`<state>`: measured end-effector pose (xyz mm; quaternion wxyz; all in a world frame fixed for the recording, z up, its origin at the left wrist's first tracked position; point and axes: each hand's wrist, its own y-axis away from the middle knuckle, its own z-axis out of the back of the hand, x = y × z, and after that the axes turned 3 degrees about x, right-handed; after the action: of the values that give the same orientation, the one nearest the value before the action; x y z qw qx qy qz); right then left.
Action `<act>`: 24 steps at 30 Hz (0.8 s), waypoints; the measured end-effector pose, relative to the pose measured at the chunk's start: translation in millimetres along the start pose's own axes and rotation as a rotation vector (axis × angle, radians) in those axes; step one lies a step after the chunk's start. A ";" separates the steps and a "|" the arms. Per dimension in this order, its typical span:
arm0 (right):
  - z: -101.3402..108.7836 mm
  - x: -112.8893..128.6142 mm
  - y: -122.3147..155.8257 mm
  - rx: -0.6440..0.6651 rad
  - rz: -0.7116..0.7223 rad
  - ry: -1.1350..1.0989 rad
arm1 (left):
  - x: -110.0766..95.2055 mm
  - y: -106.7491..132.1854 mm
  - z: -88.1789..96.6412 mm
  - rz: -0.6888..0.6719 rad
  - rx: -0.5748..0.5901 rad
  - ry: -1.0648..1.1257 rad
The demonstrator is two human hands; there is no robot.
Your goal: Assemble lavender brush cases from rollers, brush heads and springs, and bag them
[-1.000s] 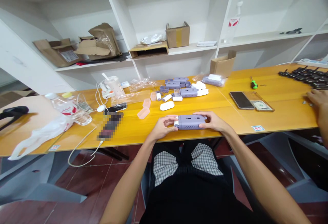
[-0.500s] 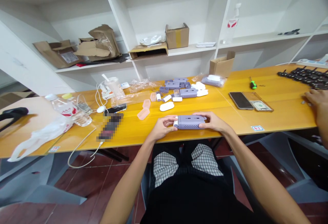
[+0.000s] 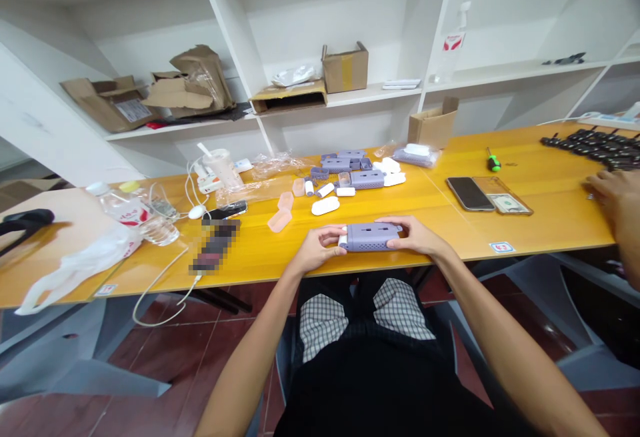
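A purple perforated plastic case (image 3: pixel 371 237) with a white end piece lies at the near edge of the orange table (image 3: pixel 550 217). My left hand (image 3: pixel 318 247) grips its left end, fingers curled round the white piece. My right hand (image 3: pixel 417 237) grips its right end. Behind it lie more purple cases (image 3: pixel 350 170), white rounded caps (image 3: pixel 325 206) and pink translucent pieces (image 3: pixel 280 219).
A phone (image 3: pixel 471 193) and a clear sleeve holding a banknote (image 3: pixel 505 200) lie to the right, near a green screwdriver (image 3: pixel 494 161). Another person's hand (image 3: pixel 611 193) works beside black parts (image 3: pixel 595 145) at the far right. A water bottle (image 3: pixel 131 215), cables and a white bag (image 3: pixel 80 265) crowd the left.
None of note: both hands keep their hold on the purple case. The other person's hand at the right has shifted slightly.
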<state>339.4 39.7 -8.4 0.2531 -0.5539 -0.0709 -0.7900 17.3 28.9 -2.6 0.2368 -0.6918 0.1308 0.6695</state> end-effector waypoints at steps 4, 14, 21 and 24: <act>-1.0 3.1 -0.2 -0.011 -0.007 0.009 | 0.7 -0.4 -0.8 -0.013 -0.010 0.002; -2.1 9.7 0.0 0.013 -0.008 -0.007 | 0.4 1.3 -0.2 0.007 -0.032 0.045; -3.1 8.5 1.1 -0.009 -0.004 0.018 | -1.3 1.7 -1.0 -0.001 -0.047 0.008; -3.2 8.8 1.2 -0.007 -0.008 0.021 | -1.6 1.6 -1.3 0.000 -0.053 0.001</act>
<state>335.0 34.7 -1.8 0.2486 -0.5462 -0.0678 -0.7970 17.5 26.7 -1.3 0.2182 -0.6982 0.1132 0.6724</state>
